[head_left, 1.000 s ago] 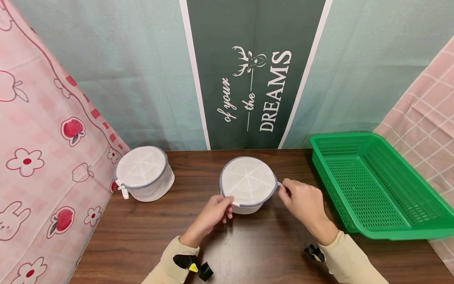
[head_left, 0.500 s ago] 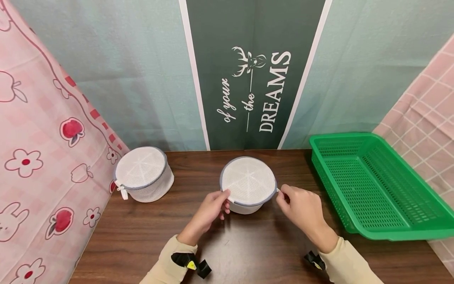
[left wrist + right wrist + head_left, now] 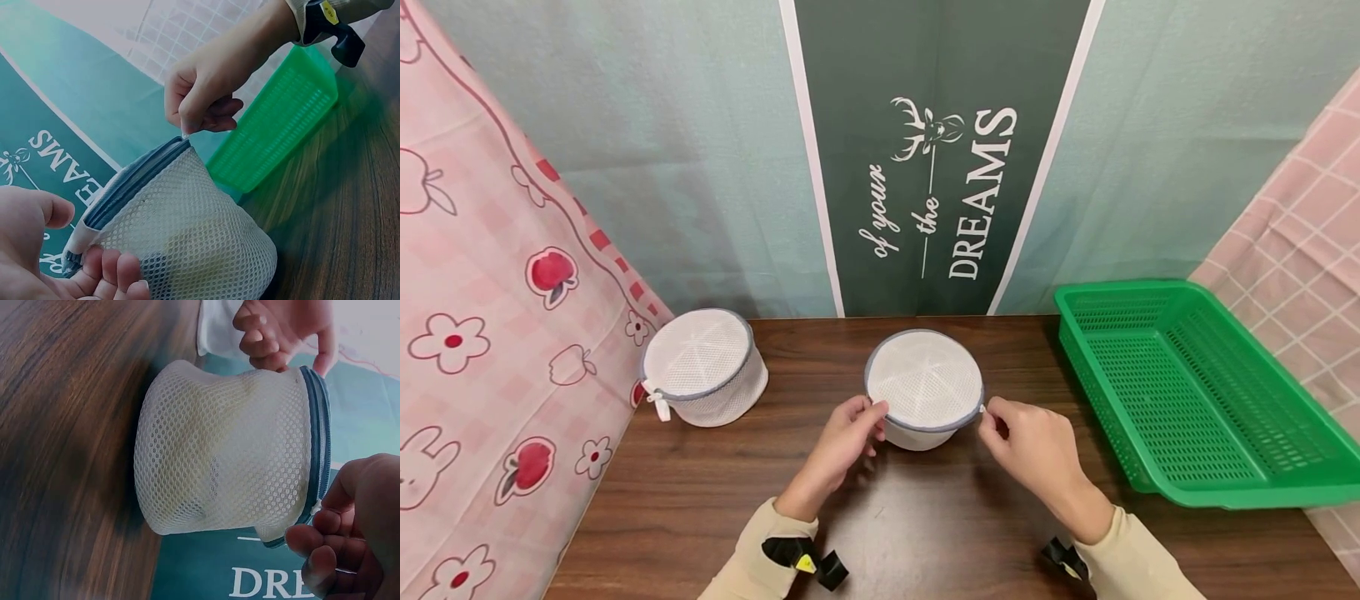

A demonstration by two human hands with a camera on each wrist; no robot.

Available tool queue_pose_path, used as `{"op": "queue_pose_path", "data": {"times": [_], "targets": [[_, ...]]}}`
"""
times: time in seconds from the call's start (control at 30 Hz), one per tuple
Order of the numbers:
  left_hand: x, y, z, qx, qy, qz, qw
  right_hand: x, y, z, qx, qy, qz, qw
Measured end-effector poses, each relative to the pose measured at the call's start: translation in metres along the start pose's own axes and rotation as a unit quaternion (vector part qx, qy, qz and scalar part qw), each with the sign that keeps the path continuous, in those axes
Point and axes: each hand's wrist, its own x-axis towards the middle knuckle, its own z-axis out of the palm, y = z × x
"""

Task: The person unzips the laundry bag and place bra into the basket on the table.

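A round white mesh laundry bag with a blue-grey zipper rim stands mid-table. My left hand pinches its rim at the front left, thumb above and fingers against the side, beside a white fabric tab. At the right of the rim, my right hand pinches the small zipper pull between thumb and forefinger. Through the mesh, the left wrist view shows something pale yellowish and something dark inside, their kind unclear. A second similar mesh bag, its white pull hanging at the front left, stands farther left.
A green perforated plastic basket stands to the right of my right hand. The dark wooden table ends at a green curtain behind. Pink patterned cloths hang at the left and right.
My right hand has moved slightly toward me along the rim, drawing the zipper pull with it. The left hand has shifted a little left and up along the rim.
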Motion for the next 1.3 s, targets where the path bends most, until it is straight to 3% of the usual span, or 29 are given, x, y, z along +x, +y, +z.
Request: {"op": "queue_pose_path", "data": {"times": [0.73,1.03,1.3], "targets": [[0.007,-0.007,-0.005,-0.016,0.042,0.012,0.9989,-0.006,-0.016,0.002,0.039,-0.016,-0.032,0.9986],[0.007,-0.009,-0.004,-0.017,0.011,-0.004,0.9998,-0.005,-0.017,0.003,0.04,-0.018,-0.033,0.9985],[-0.004,-0.004,0.004,-0.001,-0.033,-0.016,0.9993,-0.004,-0.017,0.002,0.037,-0.012,-0.026,0.9989]]}}
